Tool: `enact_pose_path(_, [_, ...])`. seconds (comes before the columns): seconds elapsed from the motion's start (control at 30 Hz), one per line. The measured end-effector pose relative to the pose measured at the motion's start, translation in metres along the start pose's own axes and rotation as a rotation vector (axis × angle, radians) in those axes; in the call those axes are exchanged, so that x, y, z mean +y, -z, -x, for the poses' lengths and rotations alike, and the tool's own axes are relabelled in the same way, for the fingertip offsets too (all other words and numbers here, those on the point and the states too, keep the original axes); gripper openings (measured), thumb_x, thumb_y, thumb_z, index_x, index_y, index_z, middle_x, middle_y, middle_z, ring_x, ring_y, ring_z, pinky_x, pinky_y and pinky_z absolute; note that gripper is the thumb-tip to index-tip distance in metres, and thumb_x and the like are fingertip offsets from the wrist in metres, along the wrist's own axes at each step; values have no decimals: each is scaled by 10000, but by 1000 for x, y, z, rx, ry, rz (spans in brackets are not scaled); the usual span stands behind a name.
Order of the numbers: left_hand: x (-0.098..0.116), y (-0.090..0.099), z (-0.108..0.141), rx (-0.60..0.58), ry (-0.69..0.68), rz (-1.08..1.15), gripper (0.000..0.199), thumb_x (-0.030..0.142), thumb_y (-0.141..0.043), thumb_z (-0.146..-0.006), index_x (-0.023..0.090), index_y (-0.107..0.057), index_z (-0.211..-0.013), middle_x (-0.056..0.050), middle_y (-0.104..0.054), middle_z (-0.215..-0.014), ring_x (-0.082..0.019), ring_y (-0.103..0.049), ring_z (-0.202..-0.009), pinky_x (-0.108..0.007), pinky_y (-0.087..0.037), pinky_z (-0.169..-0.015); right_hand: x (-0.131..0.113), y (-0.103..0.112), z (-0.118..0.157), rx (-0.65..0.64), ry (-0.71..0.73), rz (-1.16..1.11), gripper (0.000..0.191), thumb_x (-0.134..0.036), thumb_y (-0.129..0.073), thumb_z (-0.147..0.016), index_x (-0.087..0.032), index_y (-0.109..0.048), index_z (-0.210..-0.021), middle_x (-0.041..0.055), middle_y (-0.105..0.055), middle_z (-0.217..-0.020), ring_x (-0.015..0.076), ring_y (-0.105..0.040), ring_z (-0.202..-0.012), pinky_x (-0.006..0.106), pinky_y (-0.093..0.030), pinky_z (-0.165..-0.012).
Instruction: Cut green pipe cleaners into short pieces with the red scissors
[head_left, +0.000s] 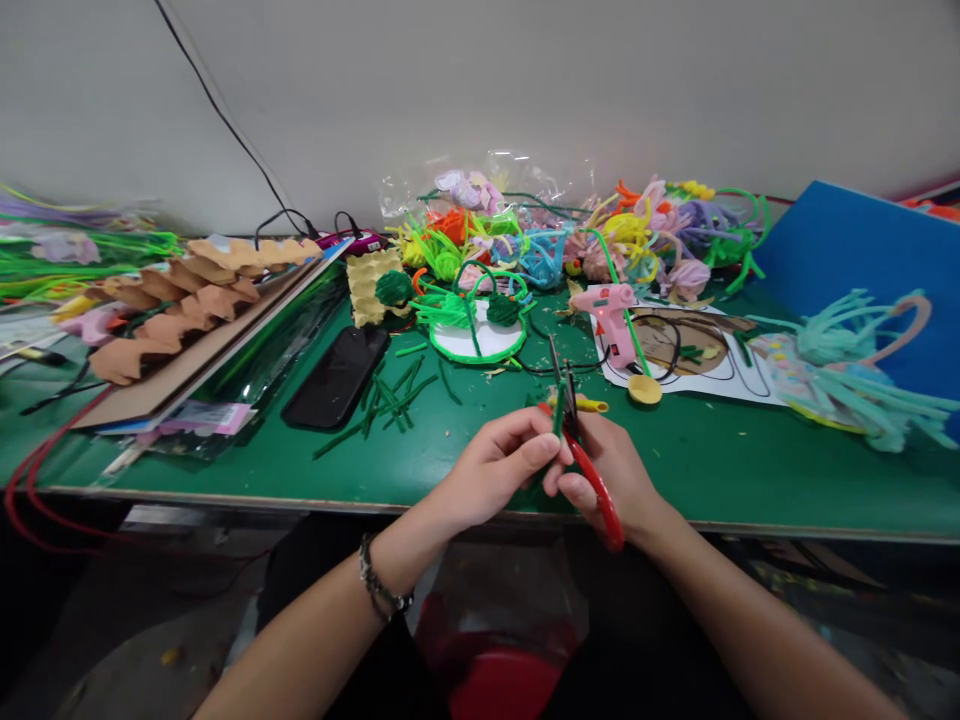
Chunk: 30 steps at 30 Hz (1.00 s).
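Observation:
My left hand (510,462) pinches a dark green pipe cleaner (559,405), which stands upright from the fingertips. My right hand (611,470) is closed around red-handled scissors (600,490), their blades pointing up and away from me beside the pipe cleaner. Whether the blades touch it I cannot tell. Several short cut green pieces (397,395) lie to the left on the table. Beyond my hands sits a white disc edged in bright green (476,343), with green fuzzy bundles and a green arch on it.
A black phone (337,378) lies left of the cut pieces. The pink glue gun (611,318) stands just past the scissors, near a small tan disc (644,390). Colourful pipe-cleaner figures (540,250) are heaped at the back. A blue board (862,250) leans at right; brown egg-carton strips (176,320) lie left.

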<state>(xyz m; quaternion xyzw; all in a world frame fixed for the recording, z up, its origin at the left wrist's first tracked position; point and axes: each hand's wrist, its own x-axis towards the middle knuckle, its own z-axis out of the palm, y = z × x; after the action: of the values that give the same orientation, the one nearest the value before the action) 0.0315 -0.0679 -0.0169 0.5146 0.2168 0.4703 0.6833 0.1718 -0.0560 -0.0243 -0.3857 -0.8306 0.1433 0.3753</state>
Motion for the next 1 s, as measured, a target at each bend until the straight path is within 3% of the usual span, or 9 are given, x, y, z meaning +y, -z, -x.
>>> enact_pose_path(0.43, [2,0,-1,13,43,-52,331,459,-572,-712,148,-499,-627,42,-485,-499,-57,-437,-471,-194,-368,-519,-1,0,0,-16,-29,-9,620,-760,-136,-693,-205,-401,-615,17,-529,-533,144,-486,-474,274,-384,-473])
enact_pose_path(0.7, [-3,2,0,-37,-6,53,245,361,-541,-773,142,-504,-669,58,-478,-489,-34,-399,-435,-172,-321,-492,-5,5,1,-47,-24,-59,627,-755,-163,-700,-190,-435,-693,27,-546,-558,144,-494,-468,272,-387,-452])
enact_pose_path(1.0, [-3,0,0,-59,-25,105,232,344,-543,-775,142,-498,-670,68,-451,-456,-34,-388,-417,-170,-304,-476,-7,5,0,-10,-6,-91,588,-734,-199,-718,-196,-424,-653,4,-535,-540,123,-482,-457,236,-364,-427])
